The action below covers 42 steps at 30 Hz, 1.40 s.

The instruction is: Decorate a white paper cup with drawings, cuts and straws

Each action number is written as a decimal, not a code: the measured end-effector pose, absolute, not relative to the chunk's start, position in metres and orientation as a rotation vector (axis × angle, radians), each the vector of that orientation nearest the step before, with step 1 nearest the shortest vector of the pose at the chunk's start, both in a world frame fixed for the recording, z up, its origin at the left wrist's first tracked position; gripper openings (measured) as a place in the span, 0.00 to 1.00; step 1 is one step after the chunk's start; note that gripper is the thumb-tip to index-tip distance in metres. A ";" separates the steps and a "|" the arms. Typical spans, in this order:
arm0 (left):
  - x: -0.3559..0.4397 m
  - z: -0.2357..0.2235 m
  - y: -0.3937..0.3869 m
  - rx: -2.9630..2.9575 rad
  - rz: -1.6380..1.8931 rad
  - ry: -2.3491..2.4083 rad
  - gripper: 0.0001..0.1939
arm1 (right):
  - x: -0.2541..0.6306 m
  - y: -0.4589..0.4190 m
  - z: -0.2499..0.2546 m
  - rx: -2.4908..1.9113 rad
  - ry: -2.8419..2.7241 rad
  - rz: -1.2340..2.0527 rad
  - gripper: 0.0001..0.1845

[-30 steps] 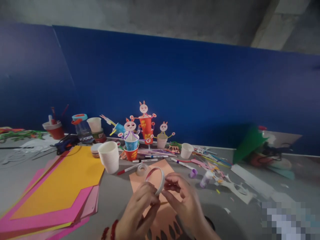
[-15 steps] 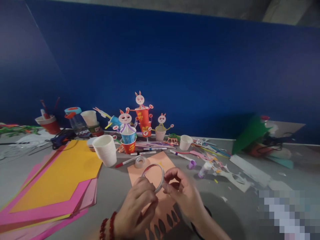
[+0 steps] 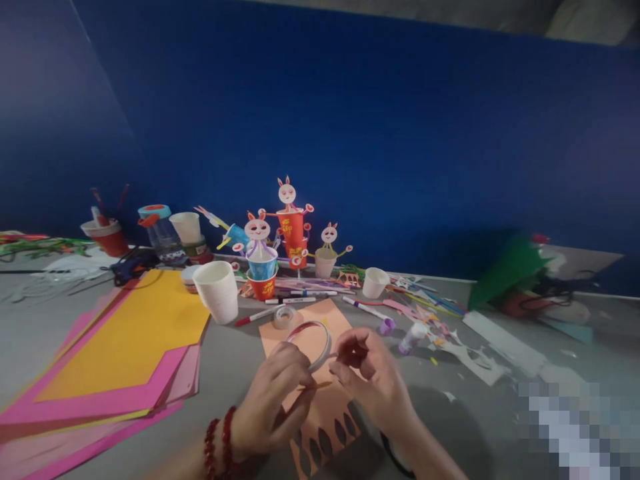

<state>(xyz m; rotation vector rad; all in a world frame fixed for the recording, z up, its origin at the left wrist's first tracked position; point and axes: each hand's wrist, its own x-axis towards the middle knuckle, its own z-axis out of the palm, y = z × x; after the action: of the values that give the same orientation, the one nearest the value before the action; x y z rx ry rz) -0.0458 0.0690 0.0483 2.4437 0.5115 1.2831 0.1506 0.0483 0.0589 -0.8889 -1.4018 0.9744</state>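
A thin ring-shaped roll of tape (image 3: 326,345) is gripped in my left hand (image 3: 275,393), its fingers closed around the near side. A small orange paper sliver (image 3: 323,385) pokes out from the same fingers. My right hand (image 3: 377,380) is just right of the roll, thumb and fingers curled together in a pinch; what lies between them is too small to make out. Below both hands is a sheet of orange paper (image 3: 333,400) with several leaf-shaped holes along its near edge. On its far corner rests a smaller roll of tape (image 3: 285,317).
Coloured paper sheets (image 3: 150,333) lie stacked at left, beside white cups (image 3: 217,293). Behind are paper-cup rabbit figures (image 3: 263,267) and scattered markers (image 3: 260,315). A glue stick (image 3: 413,338), its purple cap (image 3: 387,326) and paper scraps (image 3: 465,353) lie at right.
My right hand has drawn slightly away from the tape roll's edge. The orange sliver now shows beneath my left fingers. The whole view has shifted a little.
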 end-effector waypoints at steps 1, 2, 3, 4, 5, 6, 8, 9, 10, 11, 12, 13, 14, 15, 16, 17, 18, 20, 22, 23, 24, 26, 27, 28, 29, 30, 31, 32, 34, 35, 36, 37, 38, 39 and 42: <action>-0.046 0.048 0.069 2.451 1.266 0.508 0.13 | 0.151 0.048 0.059 -0.914 -1.428 0.958 0.10; -0.045 0.048 0.069 2.460 1.250 0.509 0.12 | 0.151 0.048 0.060 -0.937 -1.462 0.938 0.10; -0.045 0.048 0.069 2.469 1.240 0.515 0.12 | 0.151 0.048 0.061 -0.959 -1.494 0.912 0.09; -0.045 0.049 0.069 2.474 1.239 0.528 0.12 | 0.151 0.048 0.061 -0.981 -1.521 0.881 0.08; -0.044 0.049 0.069 2.476 1.243 0.545 0.12 | 0.151 0.048 0.061 -1.006 -1.546 0.847 0.07; -0.044 0.049 0.069 2.476 1.246 0.562 0.12 | 0.151 0.048 0.061 -1.029 -1.569 0.810 0.06; -0.044 0.049 0.070 2.479 1.251 0.586 0.11 | 0.151 0.048 0.060 -1.060 -1.612 0.741 0.05; -0.044 0.049 0.070 2.485 1.250 0.592 0.11 | 0.152 0.049 0.060 -1.066 -1.632 0.712 0.05; -0.044 0.050 0.070 2.495 1.249 0.597 0.11 | 0.152 0.049 0.060 -1.070 -1.652 0.688 0.05; -0.044 0.050 0.070 2.507 1.248 0.601 0.11 | 0.152 0.049 0.060 -1.070 -1.674 0.673 0.05; -0.043 0.051 0.070 2.517 1.250 0.606 0.11 | 0.152 0.049 0.060 -1.071 -1.696 0.663 0.05; -0.043 0.052 0.070 2.526 1.251 0.612 0.11 | 0.153 0.049 0.061 -1.072 -1.717 0.657 0.05; -0.043 0.052 0.070 2.534 1.247 0.617 0.11 | 0.153 0.049 0.061 -1.073 -1.739 0.654 0.06; -0.042 0.053 0.070 2.543 1.235 0.622 0.10 | 0.153 0.048 0.062 -1.073 -1.759 0.650 0.06; -0.041 0.054 0.070 2.554 1.222 0.628 0.10 | 0.152 0.047 0.063 -1.074 -1.777 0.642 0.07; -0.041 0.054 0.069 2.569 1.208 0.633 0.10 | 0.152 0.047 0.064 -1.077 -1.794 0.626 0.06; -0.040 0.055 0.069 2.585 1.197 0.637 0.10 | 0.152 0.046 0.065 -1.081 -1.810 0.605 0.06; -0.039 0.055 0.068 2.619 1.185 0.637 0.09 | 0.152 0.046 0.066 -1.091 -1.843 0.566 0.04; -0.038 0.056 0.068 2.639 1.177 0.633 0.09 | 0.153 0.046 0.067 -1.102 -1.874 0.541 0.06; -0.038 0.056 0.068 2.641 1.173 0.630 0.09 | 0.153 0.046 0.067 -1.107 -1.889 0.535 0.07; -0.038 0.057 0.068 2.639 1.172 0.627 0.09 | 0.154 0.047 0.067 -1.112 -1.904 0.532 0.07; -0.038 0.057 0.068 2.622 1.187 0.614 0.10 | 0.154 0.047 0.067 -1.114 -1.922 0.525 0.08; -0.038 0.057 0.068 2.612 1.197 0.607 0.10 | 0.154 0.048 0.067 -1.112 -1.927 0.523 0.08; -0.038 0.057 0.068 2.604 1.204 0.603 0.10 | 0.154 0.048 0.067 -1.109 -1.928 0.522 0.07; -0.039 0.057 0.068 2.600 1.209 0.602 0.11 | 0.154 0.048 0.067 -1.106 -1.925 0.526 0.07; -0.039 0.057 0.068 2.598 1.211 0.604 0.11 | 0.154 0.048 0.066 -1.108 -1.920 0.532 0.07; -0.039 0.056 0.068 2.599 1.209 0.605 0.11 | 0.154 0.047 0.066 -1.114 -1.914 0.540 0.07; -0.039 0.056 0.068 2.600 1.206 0.605 0.11 | 0.153 0.047 0.066 -1.126 -1.906 0.549 0.07; -0.039 0.056 0.068 2.601 1.195 0.603 0.10 | 0.153 0.047 0.065 -1.154 -1.877 0.573 0.07; -0.039 0.056 0.068 2.601 1.189 0.605 0.10 | 0.152 0.047 0.065 -1.165 -1.858 0.590 0.07; -0.039 0.056 0.068 2.602 1.186 0.612 0.10 | 0.152 0.047 0.065 -1.174 -1.836 0.610 0.07; -0.038 0.056 0.068 2.603 1.186 0.623 0.10 | 0.151 0.047 0.065 -1.182 -1.813 0.631 0.06; -0.038 0.057 0.068 2.605 1.188 0.632 0.10 | 0.151 0.047 0.064 -1.191 -1.789 0.649 0.06; -0.037 0.057 0.068 2.606 1.192 0.639 0.10 | 0.150 0.047 0.064 -1.199 -1.770 0.664 0.06; -0.037 0.058 0.067 2.612 1.198 0.659 0.10 | 0.150 0.047 0.064 -1.210 -1.741 0.690 0.05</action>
<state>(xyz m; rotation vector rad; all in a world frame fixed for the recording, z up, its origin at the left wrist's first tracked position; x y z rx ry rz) -0.0367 0.0674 0.0581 2.6115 0.6593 1.1985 0.1500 0.0468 0.0640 -1.2098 -1.7415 0.6896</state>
